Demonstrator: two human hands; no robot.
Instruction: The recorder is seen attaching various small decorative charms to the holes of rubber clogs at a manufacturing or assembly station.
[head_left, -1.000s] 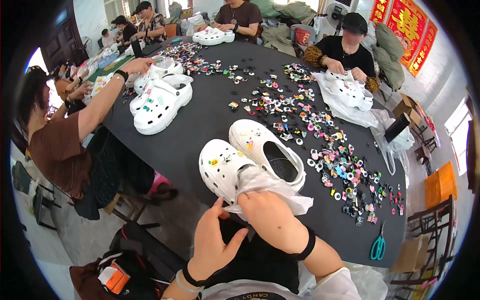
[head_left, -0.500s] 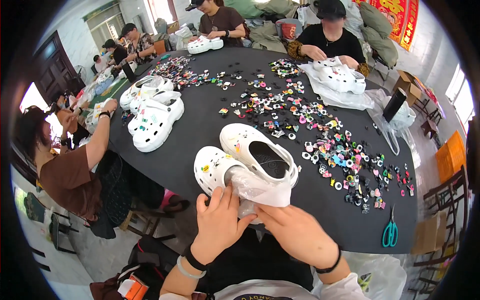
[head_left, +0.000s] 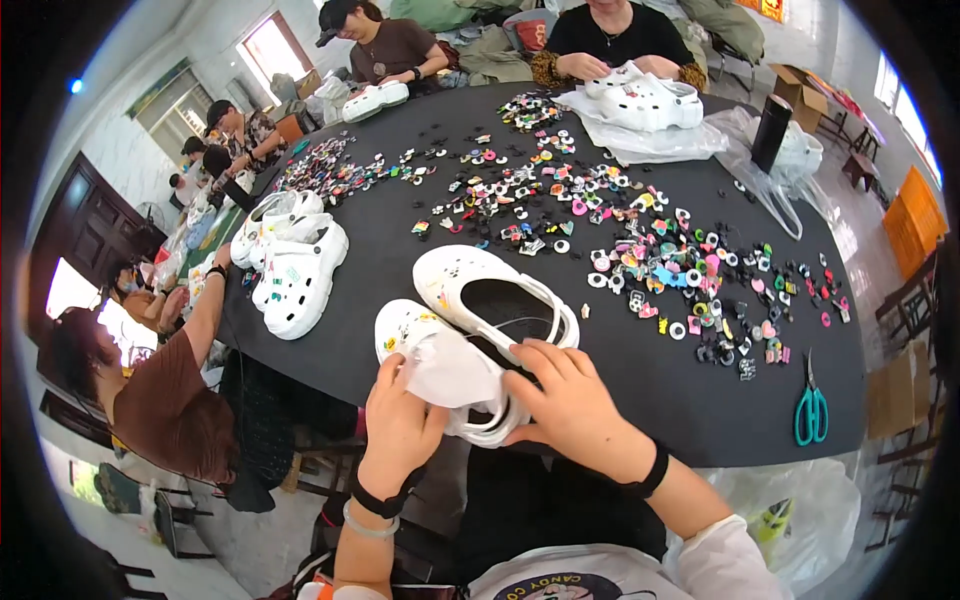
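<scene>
While a crumpled white sheet [head_left: 447, 368] is pinched between the fingers of the left hand [head_left: 400, 425] at the near edge of a round black table [head_left: 380, 290], a pair of white clogs [head_left: 480, 330] is kept steady beside it by the right hand [head_left: 570, 400], whose fingers are spread and pressed flat on the heel end of the nearer shoe. The sheet is held against the opening of that shoe, seemingly so that it can be worked inside; the second clog [head_left: 495, 300] lies touching the first, sole down, with its dark interior open to view. Both shoes are kept close to the body, at the table's rim, where both hands can reach them. Small coloured charms [head_left: 660, 250] are spread loose across the middle and far side of the table, well apart from the pair, and green-handled scissors [head_left: 810, 410] are left near the right-hand rim. Another pair of white clogs [head_left: 290, 265] is tended at the left by a seated person in a brown shirt [head_left: 165, 400], and a further pair [head_left: 645, 95] is laid on clear plastic at the far side, before another seated worker.
</scene>
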